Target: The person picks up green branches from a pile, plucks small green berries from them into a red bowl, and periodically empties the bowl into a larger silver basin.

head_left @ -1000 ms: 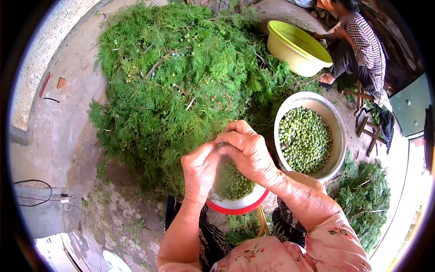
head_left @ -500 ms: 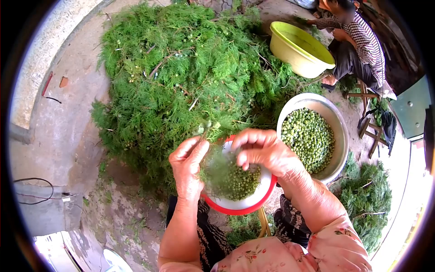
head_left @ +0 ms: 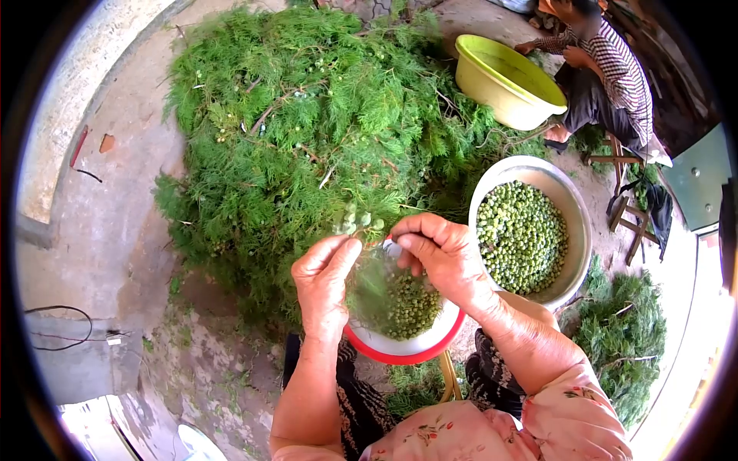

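Observation:
My left hand [head_left: 321, 286] is closed, thumb and forefinger pinching a conifer sprig [head_left: 370, 288]. Pale green, berry-like cones [head_left: 358, 221] cluster at its upper end, just above the fingertips. Close to the cones on the other side, my right hand [head_left: 440, 250] has its thumb and forefinger pressed together; what is between them, if anything, is hidden. Below both hands sits a white basin with a red rim [head_left: 407, 359], partly filled with small green cones [head_left: 413, 311]. The sprig's feathery leaves hang blurred over that basin.
A large heap of green conifer branches [head_left: 307, 131] lies ahead. To the right stands a metal basin [head_left: 582, 223] of picked cones, with a yellow tub [head_left: 500, 96] beyond it. Another person [head_left: 615, 77] sits at upper right. More branches [head_left: 621, 338] lie at right.
My right hand has moved slightly left toward the cone cluster, and its fingers have closed together. The cones in my left hand have turned into clearer view.

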A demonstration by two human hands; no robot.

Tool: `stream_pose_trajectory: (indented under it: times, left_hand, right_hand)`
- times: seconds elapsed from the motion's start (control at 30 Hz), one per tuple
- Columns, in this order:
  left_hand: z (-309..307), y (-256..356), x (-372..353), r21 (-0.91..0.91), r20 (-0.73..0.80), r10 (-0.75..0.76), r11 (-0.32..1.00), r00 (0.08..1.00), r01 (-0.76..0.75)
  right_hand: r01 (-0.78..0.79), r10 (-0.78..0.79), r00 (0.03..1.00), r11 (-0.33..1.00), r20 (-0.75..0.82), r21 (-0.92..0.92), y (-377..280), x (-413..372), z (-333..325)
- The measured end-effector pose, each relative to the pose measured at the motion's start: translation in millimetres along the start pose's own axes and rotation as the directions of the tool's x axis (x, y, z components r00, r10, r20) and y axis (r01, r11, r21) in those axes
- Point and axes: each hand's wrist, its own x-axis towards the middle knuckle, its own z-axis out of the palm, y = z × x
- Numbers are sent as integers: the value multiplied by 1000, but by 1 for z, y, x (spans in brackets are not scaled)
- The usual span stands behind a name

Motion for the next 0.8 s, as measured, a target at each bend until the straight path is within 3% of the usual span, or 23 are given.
stream_pose_trajectory:
  times: [0.07, 0.17, 0.27, 0.3, 0.37, 0.5, 0.7, 0.8]
  left_hand:
    - [2, 0, -2, 33, 34, -3, 999, 999, 2]
    - [3, 1, -6, 156, 102, 12, 987, 995, -28]
    - [2, -2, -7, 216, 170, -11, 976, 985, -27]
    - [3, 0, -7, 204, 180, -25, 979, 983, -12]
    - [6, 5, -7, 180, 198, -52, 983, 979, 16]
    - [6, 4, -9, 75, 209, -107, 993, 972, 93]
    - [9, 6, -11, -8, 216, -143, 989, 966, 148]
    - [3, 2, -10, 7, 224, -119, 993, 967, 121]
  right_hand:
    - [10, -8, 999, 999, -38, 46, -4, 1, 1]
    - [258, -258, 966, 966, -28, 0, 0, 4, 8]
    - [452, -462, 886, 830, 53, -327, 14, 11, 6]
    - [249, -254, 967, 950, -6, -188, 11, 6, 10]
    - [78, -78, 997, 997, 2, -15, 7, 5, 9]
    - [-203, 186, 979, 934, 85, 295, 7, 8, 6]
    - [-312, 303, 948, 812, 101, 493, 1, 5, 9]
    - [-302, 289, 950, 767, 116, 566, 1, 3, 10]
